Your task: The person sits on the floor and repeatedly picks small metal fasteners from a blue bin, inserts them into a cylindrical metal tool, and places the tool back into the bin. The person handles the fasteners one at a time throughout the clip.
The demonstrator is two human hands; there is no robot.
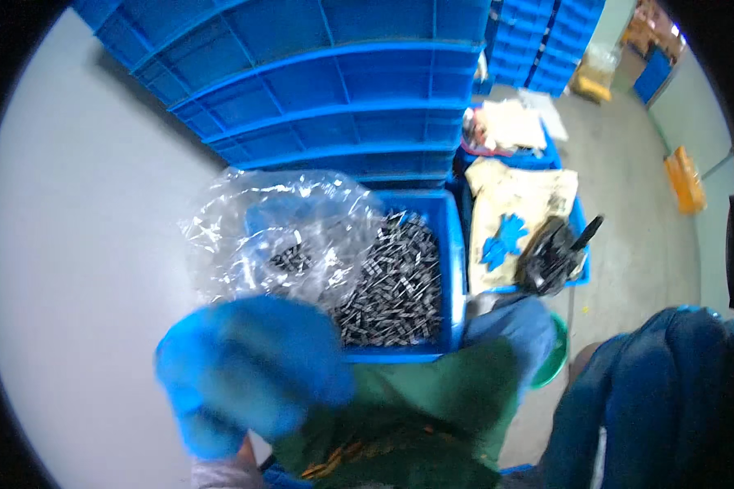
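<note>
My left hand [253, 367], in a bright blue glove, is blurred by motion over the left edge of my green apron [432, 399]. Its fingers look bent, but what they hold, if anything, cannot be made out. Just beyond it lies a clear plastic bag [302, 204], spread over the left part of a blue bin [453, 269]. Many small black parts with thin metallic pins [395, 285] fill the bin. Close to the camera at the lower right is my right hand [652, 399], in a darker blue glove. Its fingers run downward side by side, with their tips hidden.
Stacked blue crates [334, 90] rise behind the bin. To the right, another blue crate [581, 220] bears a cream sheet [497, 187], a loose blue glove [506, 240] and a black plastic bag [546, 261]. A green round container [556, 350] stands by my knee. A pale surface [81, 269] spans the left.
</note>
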